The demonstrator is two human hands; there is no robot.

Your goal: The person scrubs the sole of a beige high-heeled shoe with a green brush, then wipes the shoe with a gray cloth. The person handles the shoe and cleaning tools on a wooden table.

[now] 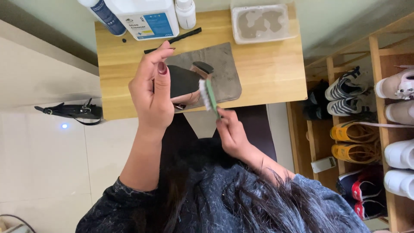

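Observation:
My left hand (152, 88) grips a high-heeled shoe (184, 82) with its dark sole turned up and its heel pointing away, above a grey cloth (226, 71) on the small wooden table (271, 73). In my right hand (230, 131) is a green-handled brush (208, 95), its white bristles pressed against the shoe's sole edge. The shoe's upper is mostly hidden behind my left hand.
At the table's far edge stand a large white jug with a blue label (144, 17), a dark spray bottle (103, 15), a small white bottle (185, 12) and a tub of murky water (261, 23). A wooden shoe rack (375, 129) with several pairs is on the right. A black strap (71, 111) lies on the floor, left.

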